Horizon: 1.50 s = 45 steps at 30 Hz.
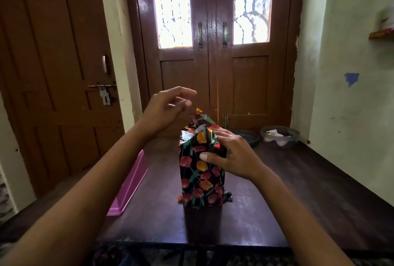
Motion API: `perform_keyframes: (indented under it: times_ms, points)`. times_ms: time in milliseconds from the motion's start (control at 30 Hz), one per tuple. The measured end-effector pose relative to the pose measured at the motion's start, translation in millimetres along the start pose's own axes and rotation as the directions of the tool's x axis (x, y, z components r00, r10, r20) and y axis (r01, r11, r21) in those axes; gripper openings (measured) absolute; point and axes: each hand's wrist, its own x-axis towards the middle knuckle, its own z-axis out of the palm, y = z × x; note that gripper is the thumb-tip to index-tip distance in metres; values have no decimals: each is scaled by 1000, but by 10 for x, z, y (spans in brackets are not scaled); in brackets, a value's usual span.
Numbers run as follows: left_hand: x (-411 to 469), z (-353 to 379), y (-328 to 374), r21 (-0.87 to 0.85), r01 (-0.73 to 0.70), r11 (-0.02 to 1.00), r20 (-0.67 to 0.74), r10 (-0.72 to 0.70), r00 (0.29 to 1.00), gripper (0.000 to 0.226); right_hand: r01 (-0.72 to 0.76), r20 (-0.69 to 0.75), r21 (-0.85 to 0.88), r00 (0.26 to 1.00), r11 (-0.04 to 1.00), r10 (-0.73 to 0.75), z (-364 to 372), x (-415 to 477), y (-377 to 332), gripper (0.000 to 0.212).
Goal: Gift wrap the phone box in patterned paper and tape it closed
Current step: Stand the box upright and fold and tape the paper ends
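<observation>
The phone box (200,171) stands on end on the dark wooden table (287,191), wrapped in black paper printed with red and orange tulips. At its top the paper is folded into a pointed flap (201,116) with a strip of clear tape across it. My right hand (230,157) holds the upper part of the box, thumb on the near face and fingers over the top fold. My left hand (168,107) hovers above and to the left of the flap, fingers loosely curled, holding nothing that I can see.
A pink plastic object (130,184) lies on the table's left edge. At the back right sit a dark round lid (247,136) and a clear container (279,136) with small items. Brown double doors with glass panes (213,31) stand behind the table.
</observation>
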Motion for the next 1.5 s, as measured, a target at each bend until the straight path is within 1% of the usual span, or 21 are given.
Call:
perform_keyframes:
  times_ms: [33,100,167,233,300,333,400,467,533,600,633,700,767,833,900,1000,1100,1233,1300,1433,1500]
  points:
    - [-52,-47,49,-36,-5,999,43,7,999,22,3,15,-34,1000,999,-2,-17,4,-15,65]
    - [-184,-106,171,-87,7,996,243,14,970,29,-6,62,-76,998,997,11,-37,28,-28,68]
    - [-311,-107,238,-131,59,990,383,-5,924,37,-37,109,-39,993,999,41,-72,60,-71,59]
    - [-411,-86,246,-184,87,979,372,-12,928,35,-174,172,143,974,974,149,-168,82,-146,51]
    - [-486,-66,225,-175,47,983,329,14,944,33,-325,251,341,936,882,248,-261,103,-147,41]
    - [-526,-42,207,-139,8,990,331,39,943,34,-348,261,369,929,862,263,-297,119,-121,41]
    - [-614,29,181,-24,-102,994,355,104,929,36,-382,263,344,916,858,302,-333,196,-156,49]
    - [-684,82,150,46,-164,985,354,137,925,35,-303,200,191,943,934,265,-271,250,-147,36]
    - [-732,67,143,-2,-99,995,325,94,941,32,-222,147,43,966,974,214,-211,263,-95,26]
    - [-732,32,143,-137,31,990,249,5,968,28,-192,106,34,976,981,188,-181,254,-87,28]
    - [-718,22,134,-170,66,983,168,-37,985,25,-180,91,50,980,982,175,-161,246,-95,29]
    - [-643,39,80,-168,138,976,7,-139,990,20,-182,60,62,982,981,178,-116,225,-79,33]
    - [-545,78,-3,-123,261,957,-31,-267,963,17,-188,20,57,982,980,187,-44,210,-55,35]
    - [-460,131,-60,-61,349,935,-16,-350,937,17,-173,-21,61,984,983,174,16,181,-66,36]
    - [-376,185,-61,-70,398,915,9,-398,917,28,-164,-42,77,985,983,168,51,169,-69,37]
    - [-223,255,44,-79,498,863,160,-483,861,42,-148,-31,67,988,987,150,49,158,-77,37]
    - [-92,269,100,0,580,814,277,-557,783,33,-147,-19,51,989,988,148,36,145,-76,37]
    - [-23,224,86,26,660,750,287,-638,714,22,-182,-1,66,983,981,182,18,159,-91,39]
    - [-17,228,64,17,673,739,266,-652,710,23,-182,35,39,983,983,181,9,165,-85,39]
    - [-25,257,13,17,635,772,224,-622,750,18,-178,101,-27,978,984,180,-24,142,-85,45]
    - [-21,236,10,-17,659,752,254,-634,730,24,-186,119,-8,975,983,186,-65,153,-99,44]
